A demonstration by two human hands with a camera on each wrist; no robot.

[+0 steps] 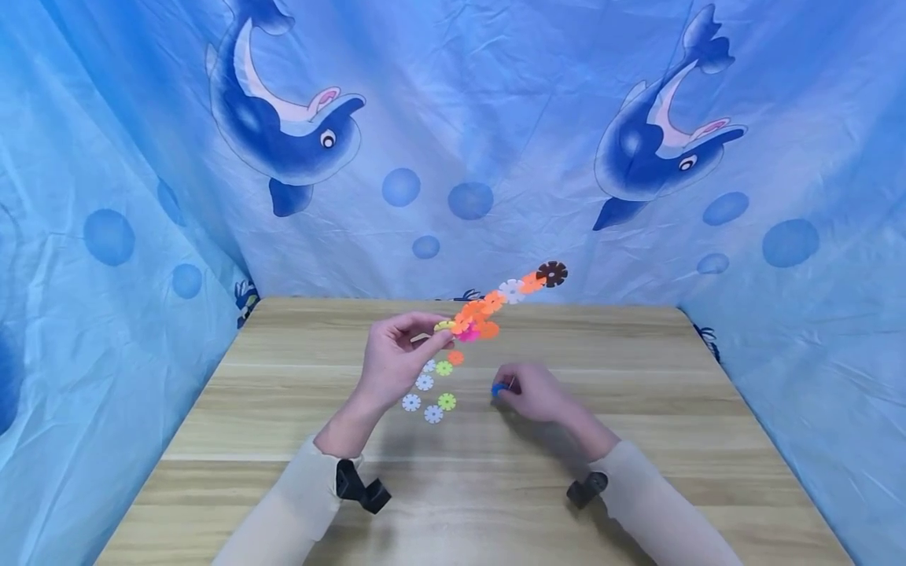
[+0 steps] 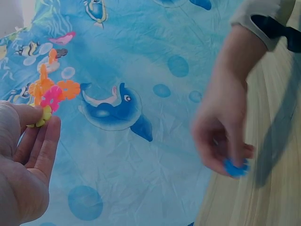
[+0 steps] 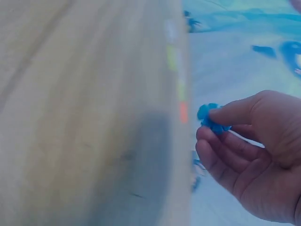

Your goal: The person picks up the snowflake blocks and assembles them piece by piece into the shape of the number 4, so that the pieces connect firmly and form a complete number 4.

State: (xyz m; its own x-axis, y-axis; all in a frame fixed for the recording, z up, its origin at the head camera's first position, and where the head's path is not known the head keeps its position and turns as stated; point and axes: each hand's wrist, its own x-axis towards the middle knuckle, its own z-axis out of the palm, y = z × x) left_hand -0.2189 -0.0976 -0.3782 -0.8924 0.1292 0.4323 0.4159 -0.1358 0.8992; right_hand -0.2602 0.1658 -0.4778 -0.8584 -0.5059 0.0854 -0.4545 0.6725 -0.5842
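Note:
In the head view my left hand [image 1: 396,358] pinches a yellow snowflake disc [image 1: 444,325] at the near end of a chain of interlocking plastic discs. Orange, pink and white discs make up the chain, which slants up to the right and ends in a brown disc [image 1: 552,273]. A pink disc [image 2: 51,98] sits next to the yellow one in the left wrist view. To the right and lower, my right hand [image 1: 534,391] holds a blue snowflake disc [image 3: 214,117] between thumb and fingertips, apart from the chain. Fingers partly cover the blue disc.
Loose discs lie on the wooden table [image 1: 481,503] below the left hand: several white ones [image 1: 433,414], green ones [image 1: 447,402] and an orange one [image 1: 456,358]. Behind the table hangs a blue cloth [image 1: 524,118] printed with dolphins.

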